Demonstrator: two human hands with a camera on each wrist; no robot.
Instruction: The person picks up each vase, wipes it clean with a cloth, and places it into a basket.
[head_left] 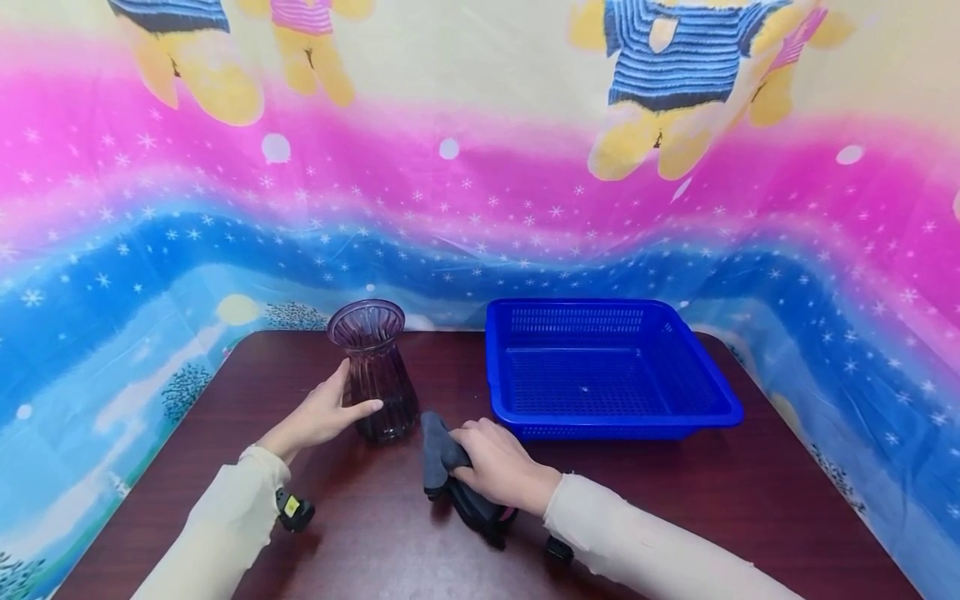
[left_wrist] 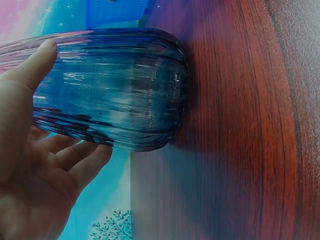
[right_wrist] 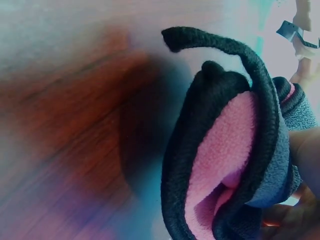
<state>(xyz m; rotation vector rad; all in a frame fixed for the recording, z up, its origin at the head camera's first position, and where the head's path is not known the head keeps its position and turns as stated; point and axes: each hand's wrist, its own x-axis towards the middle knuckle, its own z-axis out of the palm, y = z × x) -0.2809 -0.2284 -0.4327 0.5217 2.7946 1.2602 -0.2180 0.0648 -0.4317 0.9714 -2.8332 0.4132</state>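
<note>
A ribbed, purplish glass vase (head_left: pixel 382 375) with a flared rim stands upright on the table, left of centre. My left hand (head_left: pixel 322 412) holds it from the left, thumb across the near side and the other fingers round the far side. The left wrist view shows the thumb and fingertips against the clear vase (left_wrist: pixel 110 85). To the right of the vase, my right hand (head_left: pixel 498 462) grips a folded cloth (head_left: pixel 442 454), dark grey outside. In the right wrist view the cloth (right_wrist: pixel 230 135) shows a pink inner face and thick black edging, its folds hanging close over the table.
A blue plastic basket (head_left: pixel 615 421) with perforated walls sits at the back right of the dark red-brown wooden table (head_left: pixel 360 533). Behind the table hangs a printed cloth backdrop (head_left: pixel 450 200) with cartoon bears and snowflakes. A small black device (head_left: pixel 294 510) is strapped at the left wrist.
</note>
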